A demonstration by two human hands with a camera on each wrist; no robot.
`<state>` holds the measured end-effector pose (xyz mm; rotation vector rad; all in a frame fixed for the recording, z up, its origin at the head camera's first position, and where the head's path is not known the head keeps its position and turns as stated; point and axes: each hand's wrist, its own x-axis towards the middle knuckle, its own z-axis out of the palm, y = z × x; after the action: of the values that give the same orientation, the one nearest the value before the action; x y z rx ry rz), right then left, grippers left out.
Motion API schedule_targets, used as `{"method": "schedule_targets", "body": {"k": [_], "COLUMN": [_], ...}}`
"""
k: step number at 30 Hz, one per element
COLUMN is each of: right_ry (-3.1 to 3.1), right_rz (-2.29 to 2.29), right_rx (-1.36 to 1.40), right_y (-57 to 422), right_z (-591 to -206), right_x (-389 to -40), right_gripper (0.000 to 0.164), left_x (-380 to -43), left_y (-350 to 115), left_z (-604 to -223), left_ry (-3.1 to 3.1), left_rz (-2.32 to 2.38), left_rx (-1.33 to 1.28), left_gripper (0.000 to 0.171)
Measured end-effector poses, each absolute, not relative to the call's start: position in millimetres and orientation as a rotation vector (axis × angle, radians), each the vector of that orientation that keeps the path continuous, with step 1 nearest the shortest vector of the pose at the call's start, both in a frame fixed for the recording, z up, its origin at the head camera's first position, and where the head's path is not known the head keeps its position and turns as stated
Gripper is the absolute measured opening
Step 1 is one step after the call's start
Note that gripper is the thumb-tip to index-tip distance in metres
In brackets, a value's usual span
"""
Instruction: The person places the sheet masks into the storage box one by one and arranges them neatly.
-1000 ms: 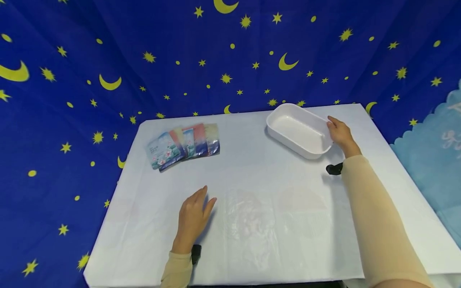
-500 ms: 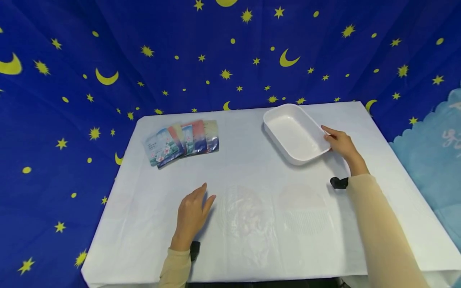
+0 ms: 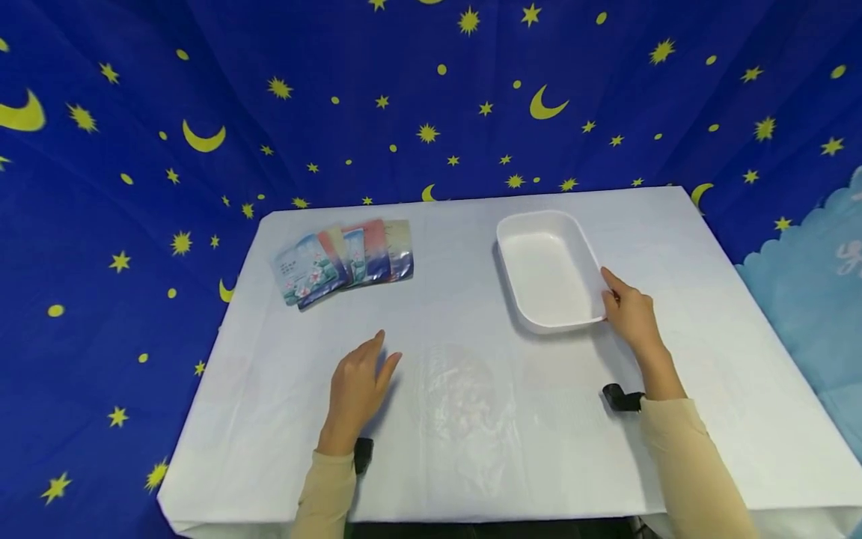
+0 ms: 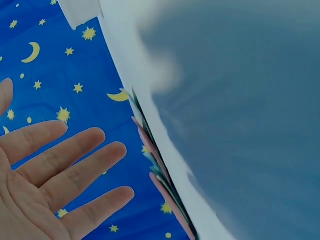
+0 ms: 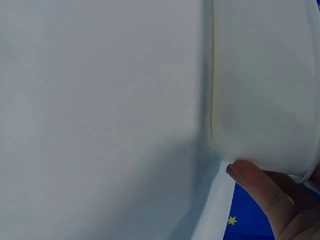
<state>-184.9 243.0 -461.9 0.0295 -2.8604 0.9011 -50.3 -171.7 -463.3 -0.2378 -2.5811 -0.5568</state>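
Observation:
A white plastic basin point(image 3: 548, 273) with rounded corners stands on the right half of the table in the head view. My right hand point(image 3: 629, 311) holds it at its right side near the front corner. In the right wrist view, the thumb point(image 5: 260, 190) lies against the basin's outer wall point(image 5: 265, 90), while the other fingers are partly hidden behind the rim. My left hand point(image 3: 355, 385) hovers over the table's left front part, fingers extended and holding nothing. Beyond it lie several flat sheet mask packets point(image 3: 310, 269), fanned in an overlapping row; the left wrist view shows them edge-on.
A white cloth covers the table point(image 3: 458, 479), with a glossy creased patch at the front middle. Behind and to the left hangs a blue curtain point(image 3: 337, 75) with yellow moons and stars. A light blue cloth point(image 3: 815, 269) hangs at the right.
The right hand has turned the basin and drawn its right end nearer the front edge, so it now sits straighter. The left hand keeps nearly the same place, and the packets lie as before.

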Motion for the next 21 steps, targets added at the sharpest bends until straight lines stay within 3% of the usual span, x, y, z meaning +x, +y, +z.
{"method": "schedule_targets", "body": {"k": [11, 21], "right_ry": [-2.8, -2.754], "right_rz": [0.927, 0.933], "right_rx": [0.017, 0.036], "right_y": [219, 201], "right_z": [-462, -463], "right_x": [-126, -90], "right_gripper": [0.041, 0.041], "left_x": [-71, -100], "left_y": [-205, -255], "left_z": [-441, -432], "left_ry": [-2.638, -2.669], "left_rz": [-0.661, -0.913], "left_rx": [-0.009, 0.569], "left_gripper": [0.047, 0.042]}}
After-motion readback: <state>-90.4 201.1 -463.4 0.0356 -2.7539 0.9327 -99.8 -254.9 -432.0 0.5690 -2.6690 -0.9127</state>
